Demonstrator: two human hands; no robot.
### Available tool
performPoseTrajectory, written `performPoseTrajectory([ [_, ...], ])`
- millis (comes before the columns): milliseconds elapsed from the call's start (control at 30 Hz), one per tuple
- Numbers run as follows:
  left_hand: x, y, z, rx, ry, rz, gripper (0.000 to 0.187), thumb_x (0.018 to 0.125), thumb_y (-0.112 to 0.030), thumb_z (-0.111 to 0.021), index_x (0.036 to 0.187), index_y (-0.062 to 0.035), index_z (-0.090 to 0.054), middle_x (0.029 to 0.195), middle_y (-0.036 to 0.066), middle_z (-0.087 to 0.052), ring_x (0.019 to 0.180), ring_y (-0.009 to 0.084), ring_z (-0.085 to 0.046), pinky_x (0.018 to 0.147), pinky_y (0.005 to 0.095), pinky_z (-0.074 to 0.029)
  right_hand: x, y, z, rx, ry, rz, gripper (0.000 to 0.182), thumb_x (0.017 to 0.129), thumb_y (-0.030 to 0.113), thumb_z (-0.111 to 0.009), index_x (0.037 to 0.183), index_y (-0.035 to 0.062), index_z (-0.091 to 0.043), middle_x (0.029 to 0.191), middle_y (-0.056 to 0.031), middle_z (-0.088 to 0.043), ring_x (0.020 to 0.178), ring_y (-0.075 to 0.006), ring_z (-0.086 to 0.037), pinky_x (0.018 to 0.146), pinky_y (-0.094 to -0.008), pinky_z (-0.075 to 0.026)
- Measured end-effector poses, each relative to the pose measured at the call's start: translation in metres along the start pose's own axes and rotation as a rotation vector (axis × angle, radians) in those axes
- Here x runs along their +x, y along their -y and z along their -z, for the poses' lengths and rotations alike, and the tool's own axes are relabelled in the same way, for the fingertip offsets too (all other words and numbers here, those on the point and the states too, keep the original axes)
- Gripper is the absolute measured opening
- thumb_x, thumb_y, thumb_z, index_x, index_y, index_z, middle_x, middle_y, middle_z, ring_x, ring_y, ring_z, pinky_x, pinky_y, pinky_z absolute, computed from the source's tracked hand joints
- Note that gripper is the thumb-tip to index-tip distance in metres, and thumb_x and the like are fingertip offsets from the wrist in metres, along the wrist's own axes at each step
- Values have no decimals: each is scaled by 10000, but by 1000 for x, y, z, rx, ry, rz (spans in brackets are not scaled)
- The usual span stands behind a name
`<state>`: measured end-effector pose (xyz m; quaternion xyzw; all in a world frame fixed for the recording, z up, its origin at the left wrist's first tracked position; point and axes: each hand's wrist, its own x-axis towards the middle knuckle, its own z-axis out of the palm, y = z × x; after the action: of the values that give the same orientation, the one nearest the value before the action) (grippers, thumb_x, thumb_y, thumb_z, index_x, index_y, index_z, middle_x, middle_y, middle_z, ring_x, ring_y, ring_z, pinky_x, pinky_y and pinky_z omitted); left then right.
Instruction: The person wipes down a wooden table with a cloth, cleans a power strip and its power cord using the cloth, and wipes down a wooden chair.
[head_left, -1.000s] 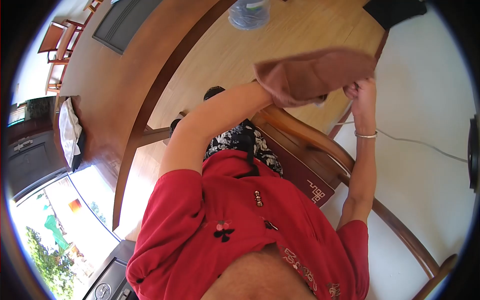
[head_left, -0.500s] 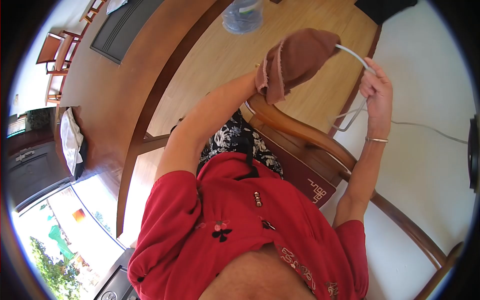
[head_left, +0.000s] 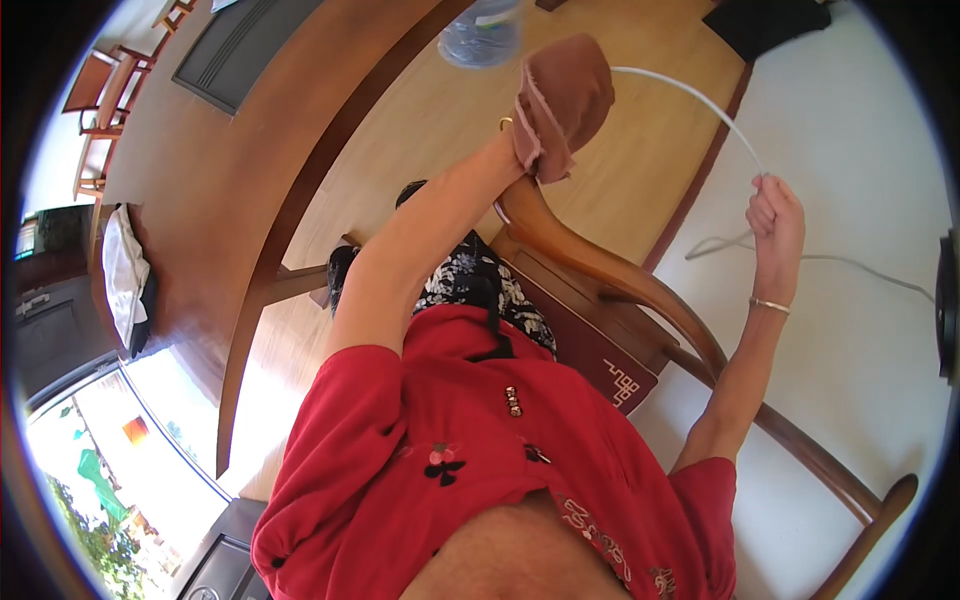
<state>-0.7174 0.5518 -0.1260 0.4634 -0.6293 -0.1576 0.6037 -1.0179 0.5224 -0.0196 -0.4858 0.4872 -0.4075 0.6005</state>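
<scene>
A person's right hand [head_left: 777,222] has its fingers curled tightly around a pale cable [head_left: 693,86], which arcs through the air from a brown cloth [head_left: 582,85] draped over the left hand; the cloth hides the fingers there, and that grip cannot be told. Nearest the camera is an embroidered red top [head_left: 470,400], with floral trousers [head_left: 460,282] past it. A curved wooden chair arm [head_left: 622,262] runs below the raised hands, a wooden table [head_left: 190,190] stands at left, and farther off, a clear plastic container [head_left: 478,42] rests on the floor [head_left: 640,165].
</scene>
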Motion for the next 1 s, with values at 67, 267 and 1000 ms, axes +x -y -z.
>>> performPoseTrajectory([
  [67,14,-24,-3,75,60,-44,101,747,-128,-652,732,-62,-577,633,76,-543,551,210,-496,530,295,-430,1,22,-20,-74,55,32,173,880,151,-593,813,-7,-615,538,84,-320,443,-11,-244,407,-191,-155],
  [267,41,-70,-26,345,283,-100,99,736,-123,-651,723,-69,-568,632,89,-542,575,232,-521,548,318,-437,21,44,-81,-427,285,61,178,839,180,-653,737,38,-616,536,90,-343,456,-2,-245,416,-192,-156],
  [1000,23,-25,33,667,338,-25,79,764,-75,-568,689,-80,-542,598,139,-527,566,314,-547,529,396,-426,11,139,21,-1047,119,68,120,743,131,-670,735,38,-594,554,34,-464,436,-23,-349,392,-192,-234],
])
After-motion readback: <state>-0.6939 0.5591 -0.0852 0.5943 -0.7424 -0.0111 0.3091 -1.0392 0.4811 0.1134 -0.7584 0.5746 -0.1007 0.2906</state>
